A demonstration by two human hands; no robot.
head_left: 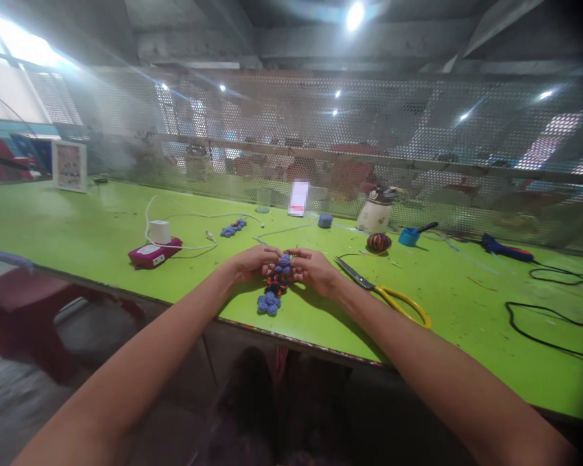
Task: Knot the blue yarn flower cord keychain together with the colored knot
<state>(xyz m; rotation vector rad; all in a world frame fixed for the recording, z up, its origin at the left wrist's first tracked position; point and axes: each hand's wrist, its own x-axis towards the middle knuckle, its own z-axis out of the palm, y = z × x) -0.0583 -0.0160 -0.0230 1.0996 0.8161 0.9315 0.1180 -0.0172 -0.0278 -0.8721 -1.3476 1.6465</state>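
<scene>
Between my two hands, just above the green table's front part, is a crocheted flower strip (276,283) in purple and dark multicoloured yarn. My left hand (258,262) pinches its upper end from the left, fingers closed. On the other side my right hand (311,266) grips the same end, its fingers bent round the purple flower there. The lower purple flower hangs free toward the table edge. Whether a hook or needle is in my fingers I cannot make out. Scissors (369,285) with yellow handles lie beside my right forearm.
Behind my hands lie another crocheted flower piece (234,228), a purple yarn ball (325,221) and a multicoloured yarn ball (379,243). A magenta power strip (155,253) with a white charger stands left. A phone (298,198), a jug (375,210) and a blue cup (409,237) stand farther back.
</scene>
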